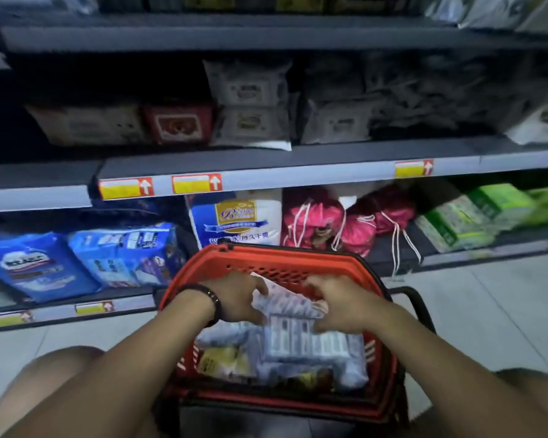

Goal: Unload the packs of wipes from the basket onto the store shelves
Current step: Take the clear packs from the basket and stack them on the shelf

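Red plastic basket [266, 263], perforated walls, stood on the pale tiled floor [487, 311] in front of the shelving, between the person's knees. Contents: several pale blue-and-white packs of wipes [304, 343] lying flat, blurred, with a yellow-labelled pack [222, 361] beneath them at the left. Left hand [234, 298], dark beaded bracelet [208, 300] at the wrist, was closed on the left edge of the topmost pack [285, 303], which was tilted up inside the basket. Right hand [339, 305] gripped the same pack at its right edge, fingers curled. Middle shelf [298, 172], grey edge with yellow-and-red price tags [196, 184], carried grey-white wipe packs [250, 102] stacked two high beside a red pack [179, 123]; much of this level was dim. Lower shelf level held blue packages [76, 260] at left, a white-and-blue bag [234, 216], pink drawstring bags [317, 222] and green packs [462, 216] at right.
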{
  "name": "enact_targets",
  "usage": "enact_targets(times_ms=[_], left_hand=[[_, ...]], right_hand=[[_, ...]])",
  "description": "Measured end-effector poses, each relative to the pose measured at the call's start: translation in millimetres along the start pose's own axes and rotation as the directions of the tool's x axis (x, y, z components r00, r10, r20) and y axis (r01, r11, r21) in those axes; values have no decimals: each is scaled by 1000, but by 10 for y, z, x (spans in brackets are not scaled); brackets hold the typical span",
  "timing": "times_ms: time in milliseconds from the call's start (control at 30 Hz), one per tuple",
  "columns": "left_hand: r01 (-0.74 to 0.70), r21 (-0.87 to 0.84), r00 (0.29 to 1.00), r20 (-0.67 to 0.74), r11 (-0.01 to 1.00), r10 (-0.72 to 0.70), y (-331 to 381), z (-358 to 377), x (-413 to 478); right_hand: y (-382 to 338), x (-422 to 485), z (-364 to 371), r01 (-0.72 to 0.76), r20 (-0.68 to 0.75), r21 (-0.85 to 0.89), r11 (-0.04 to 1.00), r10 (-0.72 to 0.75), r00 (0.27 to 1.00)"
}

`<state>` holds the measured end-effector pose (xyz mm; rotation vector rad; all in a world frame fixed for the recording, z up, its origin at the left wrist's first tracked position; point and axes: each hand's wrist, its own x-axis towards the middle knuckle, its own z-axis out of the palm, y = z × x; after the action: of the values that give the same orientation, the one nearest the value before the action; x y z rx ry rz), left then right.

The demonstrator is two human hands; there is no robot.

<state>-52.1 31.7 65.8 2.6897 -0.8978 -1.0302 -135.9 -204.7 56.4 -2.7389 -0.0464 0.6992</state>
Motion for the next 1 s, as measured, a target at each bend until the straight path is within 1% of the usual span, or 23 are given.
enact_targets(times_ms=[67,100,167,200,300,400,467,500,567,600,633,667,700,733,767,800,833,867,900,933,967,1000], left_hand=[[28,44,994,103,999,-33,74,56,110],[33,57,989,140,998,-40,95,94,174],[36,74,981,188,997,-49,146,170,256],[31,77,980,193,997,-46,170,218,291],[40,3,979,201,999,-40,178,415,376],[57,-162,984,173,985,-28,88,531,415],[66,-293,989,146,954,-24,23,519,412],[67,-363,991,129,929,-21,4,501,398],[45,-520,998,70,853,-11,-41,436,342],[24,-603,1000,30,797,-7,-47,417,324],[-9,-683,1000,-25,730,-12,-50,394,299],[-55,-745,995,-93,665,-22,-66,380,290],[-114,-778,984,-173,617,-37,-80,376,286],[-182,-789,963,-262,587,-55,-71,379,271],[-245,-776,933,-352,581,-78,-56,392,260],[-291,-746,898,-429,600,-98,-39,400,250],[-324,-707,870,-484,629,-96,-5,401,235],[-375,-669,848,-528,642,-55,54,397,205],[-442,-643,833,-553,625,21,135,397,168],[-485,-640,833,-546,595,92,219,400,128],[-500,-646,840,-523,577,143,294,404,106],[-498,-672,849,-507,548,148,349,397,97]], right_hand=[[-31,34,194,-12,155,-121,993,30,988],[-3,51,308,-22,200,-196,980,62,978],[30,39,468,-40,240,-271,962,108,965],[52,46,532,-53,225,-279,959,119,967],[90,83,649,-76,151,-305,949,127,980],[154,108,622,-59,35,-279,958,72,997],[153,118,518,-32,-95,-248,968,8,995],[145,130,462,-7,-182,-249,968,-40,982],[99,154,346,38,-364,-270,962,-138,921],[98,144,300,49,-435,-224,973,-145,889],[106,140,254,55,-489,-112,992,-103,866],[112,110,199,47,-515,50,998,-15,857],[128,94,157,30,-518,238,971,100,849],[142,90,137,17,-495,429,903,219,841],[142,103,137,6,-443,605,797,330,834],[94,104,125,-12,-348,754,656,415,841],[40,116,124,-34,-213,873,487,442,871],[-23,108,115,-82,-55,946,312,404,913],[-106,72,92,-125,66,978,166,319,946],[-156,44,85,-131,102,987,95,265,959],[-160,59,93,-100,79,992,72,252,965],[-168,76,96,-62,37,995,83,281,959]])
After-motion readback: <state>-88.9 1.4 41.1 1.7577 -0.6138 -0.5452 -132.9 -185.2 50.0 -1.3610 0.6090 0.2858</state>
